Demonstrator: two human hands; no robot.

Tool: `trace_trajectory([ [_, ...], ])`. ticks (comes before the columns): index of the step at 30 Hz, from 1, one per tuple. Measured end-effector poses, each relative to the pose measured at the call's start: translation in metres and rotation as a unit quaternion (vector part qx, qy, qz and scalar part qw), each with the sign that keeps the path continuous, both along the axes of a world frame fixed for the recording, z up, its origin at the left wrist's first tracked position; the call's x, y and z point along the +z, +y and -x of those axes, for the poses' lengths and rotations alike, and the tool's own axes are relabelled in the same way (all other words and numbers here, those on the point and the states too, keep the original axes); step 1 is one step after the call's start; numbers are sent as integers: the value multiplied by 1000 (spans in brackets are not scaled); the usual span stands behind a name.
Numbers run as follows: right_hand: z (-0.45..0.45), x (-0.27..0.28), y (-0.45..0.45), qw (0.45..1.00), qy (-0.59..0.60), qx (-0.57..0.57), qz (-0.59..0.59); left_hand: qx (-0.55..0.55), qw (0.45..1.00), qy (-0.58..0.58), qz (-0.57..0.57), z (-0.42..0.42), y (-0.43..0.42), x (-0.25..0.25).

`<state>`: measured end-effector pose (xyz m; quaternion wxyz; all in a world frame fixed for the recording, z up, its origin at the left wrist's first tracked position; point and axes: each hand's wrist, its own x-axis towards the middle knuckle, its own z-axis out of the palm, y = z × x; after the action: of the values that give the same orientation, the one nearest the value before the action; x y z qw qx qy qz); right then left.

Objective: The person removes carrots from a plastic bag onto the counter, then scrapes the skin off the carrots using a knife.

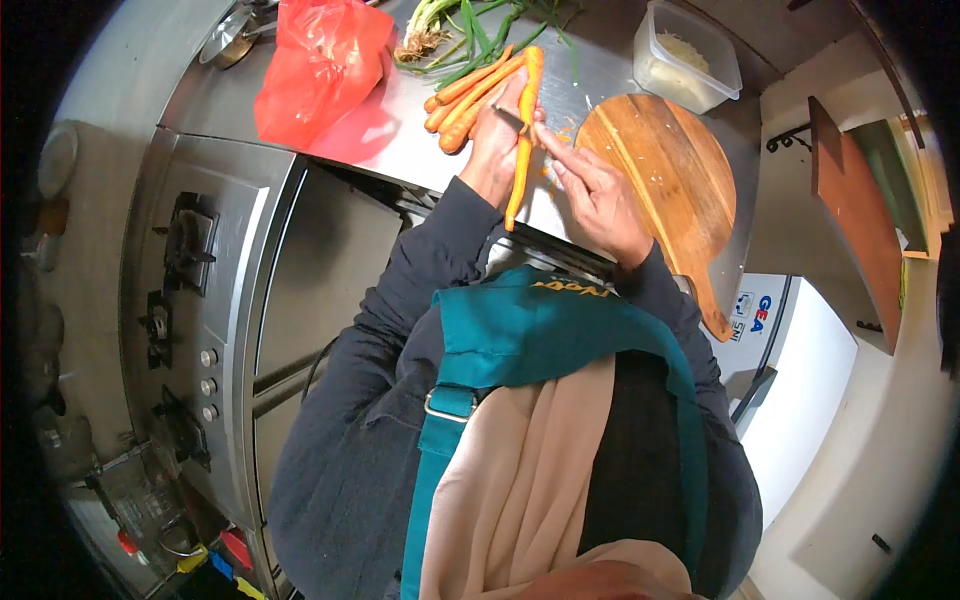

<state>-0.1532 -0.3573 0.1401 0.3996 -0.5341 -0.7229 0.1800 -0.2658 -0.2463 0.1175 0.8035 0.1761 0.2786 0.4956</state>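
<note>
One long orange carrot [522, 165]: held at the front edge of the silvery steel counter [605, 50], thin end pointing toward the wearer
Left hand [490, 145]: grip narrow, holding the carrot
Right hand [605, 195]: fingers drawn in beside the carrot, index finger reaching toward it; firmness of grip cannot be told
Small dark tool [511, 118]: lies across the carrot, near the right fingertips; type too small to tell
Several loose orange carrots [465, 100]: on the counter, just beyond the left hand
Round brown wooden board [670, 170]: right of the right hand, pale scraps on top
Translucent plastic tub [680, 90]: beyond the board, pale contents
</note>
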Motion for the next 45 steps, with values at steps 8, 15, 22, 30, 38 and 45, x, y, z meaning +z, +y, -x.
trace_trajectory([
  [8,-6,10,-8,997,5,56,50,-34,999,-13,-5,8,-4,7],
  [15,-6,12,-3,999,-7,34,39,-19,999,-27,-9,3,-8,12],
  [22,-9,4,5,1000,7,12,-11,-5,999,-31,-12,-2,-17,19],
  [30,-13,13,1,999,-8,46,18,-19,999,-45,-16,0,-14,8],
  [38,-22,8,18,999,52,-1,-13,-62,998,-30,0,3,-25,17],
  [45,-11,12,4,999,14,43,-18,-6,1000,-8,-27,4,-19,16],
])
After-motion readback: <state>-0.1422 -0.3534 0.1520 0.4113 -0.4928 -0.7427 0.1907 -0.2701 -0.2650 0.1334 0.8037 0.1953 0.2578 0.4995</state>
